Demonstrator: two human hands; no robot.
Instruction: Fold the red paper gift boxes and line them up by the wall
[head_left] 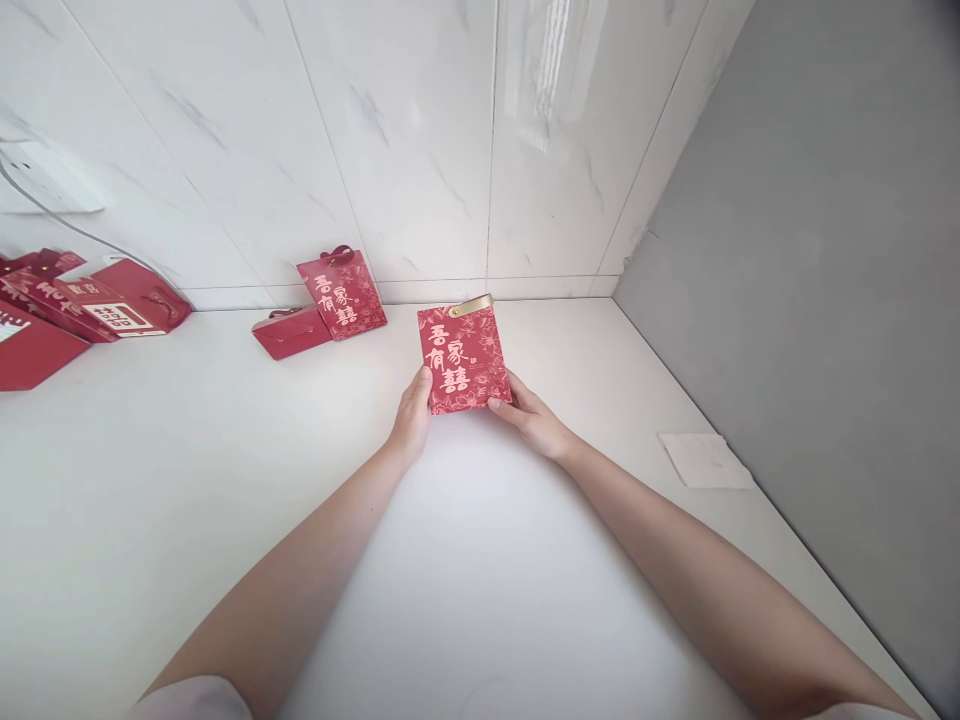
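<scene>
A small red gift bag (464, 358) with pale Chinese characters and a gold handle strip along its top edge is held between both hands, at the far middle of the desk (465, 560), close to the back wall. The left hand (412, 418) is closed lightly on the bag's lower left corner, thumb on the printed face. The right hand (529, 415) is pinched on the lower right corner, fingers partly tucked behind the bag. Whether the bag's bottom edge is touching the desk or is lifted just off it cannot be told.

Risks, as judged: the bag is gripped only at its two lower corners, so it could tip forward or back if either pinch is loosened. Thin card could be creased or dented by thumb pressure on the face. The gold strip is at the unsupported top and could be bent if the bag is knocked against the wall. The desk looks smooth and glossy, so a bag set down on edge could slide or fall flat.

Surface and room: a white, glossy desk is seen, running into a corner. White marble-look tiles (420, 140) are behind it; a plain grey wall (817, 290) is on the right. A second patterned red bag (343, 294) is leaned against the tiles, with a flat red bag (291, 332) just beside it. More red bags (82, 310) are piled at far left, under a white socket (46, 178) with a cable. A white paper scrap (705, 460) is lying near the grey wall.
</scene>
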